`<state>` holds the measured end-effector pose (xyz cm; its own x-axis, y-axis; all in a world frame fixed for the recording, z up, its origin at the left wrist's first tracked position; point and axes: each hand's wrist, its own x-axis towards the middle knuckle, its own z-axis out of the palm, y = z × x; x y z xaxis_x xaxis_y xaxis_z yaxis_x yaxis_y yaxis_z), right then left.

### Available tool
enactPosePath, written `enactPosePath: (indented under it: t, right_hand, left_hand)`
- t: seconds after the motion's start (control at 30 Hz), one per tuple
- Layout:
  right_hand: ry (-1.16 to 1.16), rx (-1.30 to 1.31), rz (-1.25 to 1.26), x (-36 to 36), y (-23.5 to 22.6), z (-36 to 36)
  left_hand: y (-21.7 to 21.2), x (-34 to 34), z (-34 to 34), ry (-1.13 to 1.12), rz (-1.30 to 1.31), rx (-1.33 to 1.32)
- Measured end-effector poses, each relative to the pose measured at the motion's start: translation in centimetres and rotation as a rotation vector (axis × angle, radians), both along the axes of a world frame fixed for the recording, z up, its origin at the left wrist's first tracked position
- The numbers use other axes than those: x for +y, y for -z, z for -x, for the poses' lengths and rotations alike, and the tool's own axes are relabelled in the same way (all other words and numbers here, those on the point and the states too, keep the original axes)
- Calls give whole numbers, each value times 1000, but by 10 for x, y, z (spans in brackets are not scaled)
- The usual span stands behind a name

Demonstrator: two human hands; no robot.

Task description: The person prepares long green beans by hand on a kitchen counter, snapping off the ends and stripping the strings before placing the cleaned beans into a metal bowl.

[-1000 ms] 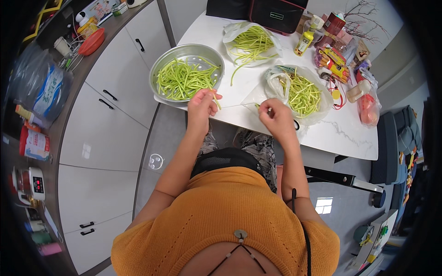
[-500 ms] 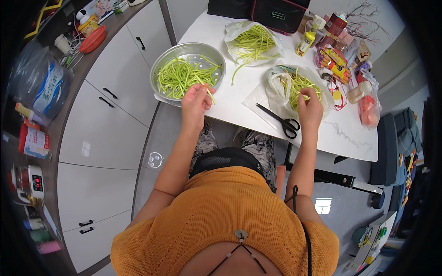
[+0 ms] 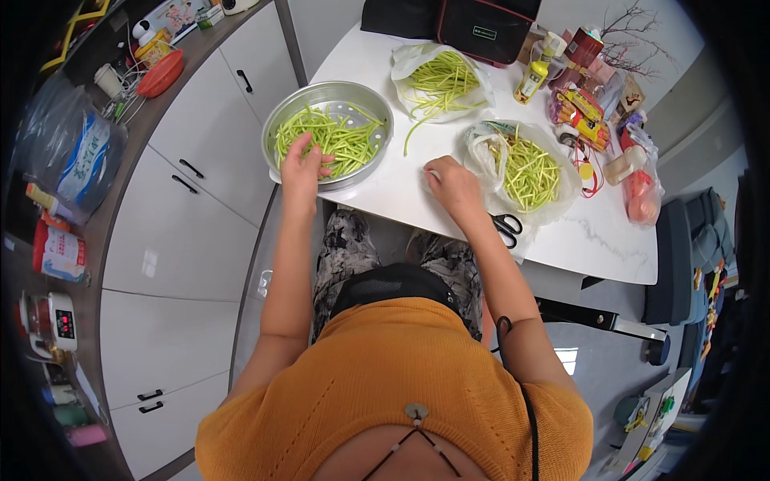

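Cut green vegetable stems [image 3: 345, 144] fill much of the round metal pan [image 3: 388, 132] at the left of the table. Over the pan's near left side is my left hand [image 3: 301, 172], its fingers apart at the stems. My right hand [image 3: 455, 186] is closed, low over the tabletop between the pan and a plastic bag [image 3: 568, 184] of thin green stems [image 3: 529, 176]. Anything inside its fingers is hidden. Black scissors [image 3: 507, 228] lie beside my right forearm, which covers their blades. A second bag of longer stems [image 3: 441, 80] stands farther back.
On the white table [image 3: 618, 252], a yellow bottle [image 3: 529, 80], snack packets [image 3: 579, 116] and a bag of red items [image 3: 642, 196] crowd the right. A black case [image 3: 485, 32] stands at the back. White cabinets [image 3: 176, 240] curve along the left.
My right hand has left the near bag and moved left across the table, its arm now over the scissors' blades. My left hand has moved left over the pan and its fingers have parted.
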<state>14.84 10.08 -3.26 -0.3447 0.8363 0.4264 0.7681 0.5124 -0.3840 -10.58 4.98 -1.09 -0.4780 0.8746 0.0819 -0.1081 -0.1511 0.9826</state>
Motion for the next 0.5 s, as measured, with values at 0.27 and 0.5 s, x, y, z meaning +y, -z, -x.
enactPosePath:
  t: [0.27, 0.5]
  right_hand:
    - [123, -241, 47, 29, 2, 49]
    - [149, -227, 25, 46, 19, 48]
  left_hand:
    - [8, -20, -33, 202, -16, -17]
    - [14, -22, -46, 305, 10, 2]
